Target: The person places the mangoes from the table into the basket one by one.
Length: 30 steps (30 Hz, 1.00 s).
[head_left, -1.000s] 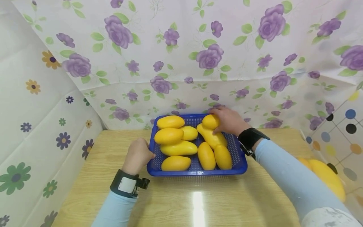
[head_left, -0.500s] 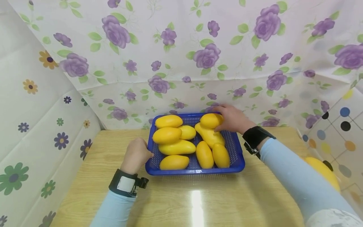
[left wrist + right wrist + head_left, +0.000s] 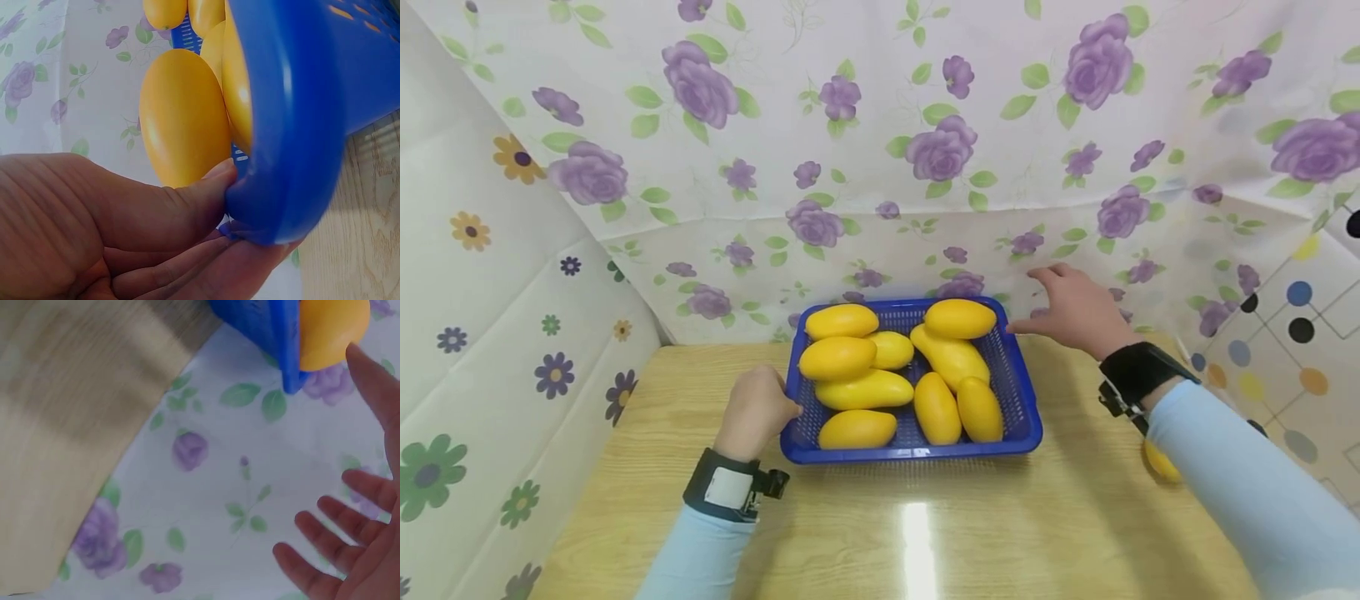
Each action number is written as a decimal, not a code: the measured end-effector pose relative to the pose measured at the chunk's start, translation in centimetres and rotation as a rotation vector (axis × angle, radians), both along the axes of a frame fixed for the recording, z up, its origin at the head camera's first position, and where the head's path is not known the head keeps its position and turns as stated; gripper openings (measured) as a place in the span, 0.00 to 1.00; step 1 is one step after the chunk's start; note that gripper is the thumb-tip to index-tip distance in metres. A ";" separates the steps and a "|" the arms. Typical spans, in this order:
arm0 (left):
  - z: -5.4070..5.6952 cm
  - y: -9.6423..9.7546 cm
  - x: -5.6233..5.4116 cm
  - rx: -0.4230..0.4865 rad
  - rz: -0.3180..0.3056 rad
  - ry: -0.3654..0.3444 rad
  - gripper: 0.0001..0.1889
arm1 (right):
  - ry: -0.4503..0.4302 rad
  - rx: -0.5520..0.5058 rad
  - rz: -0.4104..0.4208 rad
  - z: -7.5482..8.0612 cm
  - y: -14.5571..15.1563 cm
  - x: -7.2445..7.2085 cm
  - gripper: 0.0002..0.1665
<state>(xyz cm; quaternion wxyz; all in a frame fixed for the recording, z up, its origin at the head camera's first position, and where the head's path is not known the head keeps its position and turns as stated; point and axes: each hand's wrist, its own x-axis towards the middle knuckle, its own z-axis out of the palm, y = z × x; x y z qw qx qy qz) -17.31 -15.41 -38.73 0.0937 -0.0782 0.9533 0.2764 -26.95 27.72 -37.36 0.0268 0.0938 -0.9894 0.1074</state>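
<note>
A blue plastic basket [image 3: 910,454] full of several yellow mangoes stands on the wooden table. My left hand [image 3: 755,414] grips the basket's left rim; in the left wrist view the thumb lies inside and the fingers outside the blue rim [image 3: 294,125]. Just off the back right corner of the basket, my right hand [image 3: 1078,312] is spread and holds nothing. Nearest to it is a mango [image 3: 960,319] lying across a longer mango [image 3: 951,358] in that corner. In the right wrist view the thumb is close to this mango [image 3: 331,331], and the fingers are apart.
Another yellow fruit [image 3: 1161,462] is partly hidden behind my right forearm, at the table's right side. The wooden table [image 3: 850,533] ends at a flowered cloth [image 3: 865,150] behind the basket. Patterned cloths also hang at the left and right.
My right hand has let go of the mango in the back right corner and drawn away to the right. That mango now lies fully visible. My left hand still holds the rim.
</note>
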 end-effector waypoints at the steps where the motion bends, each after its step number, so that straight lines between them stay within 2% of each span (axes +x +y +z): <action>1: 0.0 0.0 0.0 -0.001 0.000 0.001 0.07 | 0.000 -0.004 -0.017 0.0 0.5 0.3 0.66; 8: -0.1 -0.1 -0.1 -0.005 0.003 -0.001 0.07 | -0.032 -0.046 -0.126 -0.8 3.4 3.4 0.60; 15: -0.3 -0.1 -0.1 -0.011 0.009 -0.004 0.07 | -0.088 -0.045 -0.249 -2.3 6.4 7.2 0.67; 20: -0.3 -0.1 -0.1 -0.012 0.015 -0.008 0.07 | -0.080 -0.010 -0.302 -3.9 8.3 9.8 0.69; 23: -0.2 0.0 -0.1 -0.009 0.015 -0.009 0.07 | -0.131 0.026 -0.355 -4.7 9.0 11.0 0.72; 27: -0.1 0.0 -0.2 -0.011 0.013 -0.002 0.07 | -0.285 0.048 -0.459 -5.4 9.2 12.2 0.80; 30: -0.1 0.0 -0.2 -0.013 0.008 0.001 0.07 | -0.365 0.065 -0.469 -5.8 9.3 13.0 0.83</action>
